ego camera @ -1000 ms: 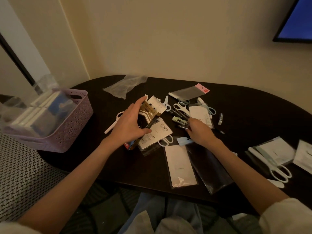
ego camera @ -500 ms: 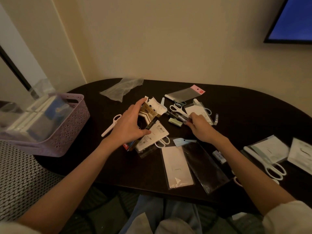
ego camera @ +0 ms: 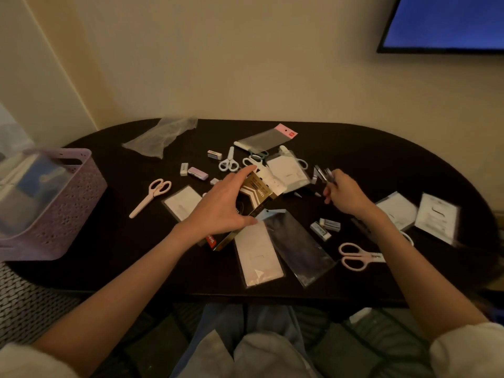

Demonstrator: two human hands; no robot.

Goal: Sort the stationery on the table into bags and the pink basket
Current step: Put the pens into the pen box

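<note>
left hand point(ego camera: 218, 211) grips the gold-and-black box point(ego camera: 253, 197), fingers curled over its top edge, likely steadying it as a container | right hand point(ego camera: 345, 196), right of the box, pinches a bunch of pens point(ego camera: 324, 174), seemingly gathered to load | pink basket point(ego camera: 54, 203) far left of the box, part filled | scissors, erasers, bags lie around the box

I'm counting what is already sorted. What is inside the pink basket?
The pink basket holds clear plastic bags that rise above its rim, with white and blue packaged items showing through. The picture is blurred there, so the items cannot be told apart, and the basket's wall hides whatever lies lower down.
</note>
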